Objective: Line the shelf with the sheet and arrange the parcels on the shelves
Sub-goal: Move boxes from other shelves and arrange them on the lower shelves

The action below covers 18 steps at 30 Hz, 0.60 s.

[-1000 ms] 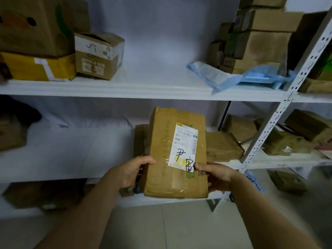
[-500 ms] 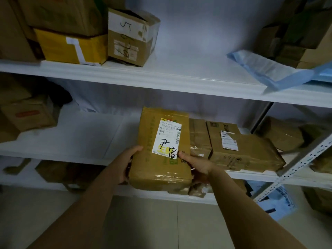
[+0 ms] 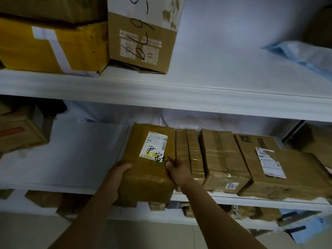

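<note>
Parcel [image 3: 149, 164] in brown tape-wrapped cardboard goes onto the middle shelf [image 3: 161, 194], its near end overhanging the shelf's front edge. Both hands clamp it: the left hand [image 3: 118, 178] wraps the near-left corner, the right hand [image 3: 177, 172] presses the right side, squeezed between this parcel and the narrow parcel [image 3: 188, 155] just right of it, apparently to butt it against the row. Left of the parcel, the white sheet [image 3: 71, 155] covers the shelf. A white shipping label [image 3: 153, 146] with black handwriting faces upward, presumably for easy reading.
</note>
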### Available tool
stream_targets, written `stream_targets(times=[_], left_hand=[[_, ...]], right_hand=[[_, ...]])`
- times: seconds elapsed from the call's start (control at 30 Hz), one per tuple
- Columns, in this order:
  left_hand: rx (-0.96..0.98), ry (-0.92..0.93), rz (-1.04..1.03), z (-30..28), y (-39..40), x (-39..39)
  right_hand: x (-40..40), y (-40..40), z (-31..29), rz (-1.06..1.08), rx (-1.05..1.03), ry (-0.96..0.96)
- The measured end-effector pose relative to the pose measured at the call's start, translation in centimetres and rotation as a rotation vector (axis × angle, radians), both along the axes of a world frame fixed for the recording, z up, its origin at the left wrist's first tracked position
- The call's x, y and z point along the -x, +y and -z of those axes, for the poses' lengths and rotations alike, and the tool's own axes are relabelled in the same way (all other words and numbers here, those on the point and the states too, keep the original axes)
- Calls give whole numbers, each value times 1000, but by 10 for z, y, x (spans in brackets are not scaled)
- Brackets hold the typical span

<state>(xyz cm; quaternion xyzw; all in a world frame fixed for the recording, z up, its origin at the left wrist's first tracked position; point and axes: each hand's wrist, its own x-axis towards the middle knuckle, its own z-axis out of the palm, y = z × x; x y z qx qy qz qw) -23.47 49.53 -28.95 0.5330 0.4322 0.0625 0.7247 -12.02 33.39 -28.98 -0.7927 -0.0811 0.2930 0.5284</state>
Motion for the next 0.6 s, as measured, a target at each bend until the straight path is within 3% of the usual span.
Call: stream_targets(times=[0.23, 0.47, 0.6], left_hand=[[47, -62, -97, 41, 24, -45], [6, -28, -59, 54, 24, -65], [-95, 40, -39, 47, 19, -59]], right_hand=[[-51, 35, 35, -25, 425, -262], [-64, 26, 39, 68, 511, -268], [-56, 14, 26, 17, 536, -234]])
